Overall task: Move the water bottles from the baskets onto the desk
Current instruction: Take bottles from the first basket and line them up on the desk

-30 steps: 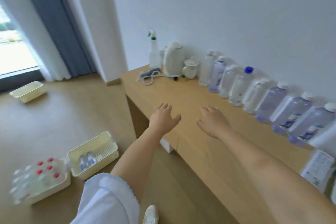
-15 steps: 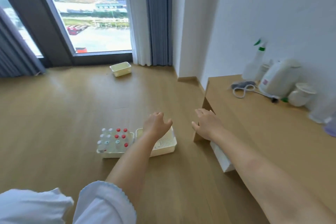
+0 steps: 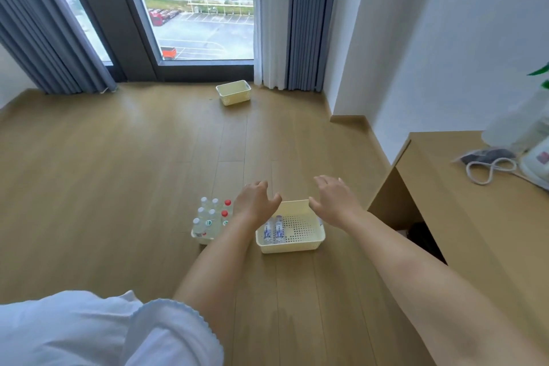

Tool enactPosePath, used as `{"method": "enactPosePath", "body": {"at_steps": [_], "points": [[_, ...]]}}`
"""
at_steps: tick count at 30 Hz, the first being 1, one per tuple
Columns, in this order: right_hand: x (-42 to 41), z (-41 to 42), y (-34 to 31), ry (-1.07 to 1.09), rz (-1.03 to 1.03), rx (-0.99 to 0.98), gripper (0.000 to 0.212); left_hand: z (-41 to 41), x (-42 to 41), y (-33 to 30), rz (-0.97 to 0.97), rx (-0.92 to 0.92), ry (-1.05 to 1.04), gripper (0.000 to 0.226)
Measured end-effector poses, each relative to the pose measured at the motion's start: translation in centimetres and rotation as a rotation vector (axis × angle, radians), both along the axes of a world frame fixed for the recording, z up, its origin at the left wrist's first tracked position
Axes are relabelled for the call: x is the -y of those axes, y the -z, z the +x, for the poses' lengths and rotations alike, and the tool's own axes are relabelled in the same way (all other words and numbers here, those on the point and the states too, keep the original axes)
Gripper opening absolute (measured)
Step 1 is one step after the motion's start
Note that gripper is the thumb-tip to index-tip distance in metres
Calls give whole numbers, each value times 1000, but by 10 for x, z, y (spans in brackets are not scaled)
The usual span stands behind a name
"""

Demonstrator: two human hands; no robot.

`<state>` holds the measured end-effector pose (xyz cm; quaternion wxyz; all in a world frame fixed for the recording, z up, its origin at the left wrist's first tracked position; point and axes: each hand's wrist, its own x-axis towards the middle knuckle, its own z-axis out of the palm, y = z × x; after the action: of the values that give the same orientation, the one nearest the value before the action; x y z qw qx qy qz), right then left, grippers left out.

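Bottles (image 3: 274, 230) in baskets (image 3: 292, 242) now lie beneath both empty, loosely spread hands (image 3: 257, 202); desk (image 3: 475, 217) shifted right.

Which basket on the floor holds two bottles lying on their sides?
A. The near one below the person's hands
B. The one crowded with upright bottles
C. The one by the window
A: the near basket holds two bottles lying flat, below the open left hand and right hand.

Baskets (image 3: 290, 239) were pale cream with dotted perforated bottoms, bottles (image 3: 211, 218) clear with red or white caps, two others (image 3: 274, 230) blue-labelled. Floor (image 3: 118, 172) and desk (image 3: 475, 217) were light wood, curtains (image 3: 309, 18) grey-blue, sleeve (image 3: 89, 333) white with scalloped edge.
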<state>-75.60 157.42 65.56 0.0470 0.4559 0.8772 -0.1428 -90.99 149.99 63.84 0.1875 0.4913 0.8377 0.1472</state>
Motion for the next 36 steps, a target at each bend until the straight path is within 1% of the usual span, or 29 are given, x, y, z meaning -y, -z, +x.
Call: {"method": "enactPosePath", "body": {"at_steps": [6,9,13,16,23,25,28,32,36], "points": [[-58,-21,21,-38,-51,49,56,-17,-45,15,-43,20,-37,50],[-98,-32,32,-67,-60,48,57,-29,-79,23,-38,19,-80,50],[-158,-45,44,-91,-85,42,58,-40,-130,31,-77,33,-126,52],[-197,-51,57,-95,-98,46,56,-46,-166,38,-61,51,-150,55],[-247,-68,107,-81,-155,61,53,-65,-209,89,-102,111,-189,55],[-256,-77,132,-67,-188,49,52,-75,-218,117,-134,133,-192,56],[-265,-92,188,-10,-265,14,53,-90,-229,172,-157,178,-241,59],[-271,-108,304,118,-405,-62,53,-100,-234,283,-201,204,-242,55],[-275,-123,441,232,-593,-122,58,-111,-234,417,-235,208,-214,37]]}}
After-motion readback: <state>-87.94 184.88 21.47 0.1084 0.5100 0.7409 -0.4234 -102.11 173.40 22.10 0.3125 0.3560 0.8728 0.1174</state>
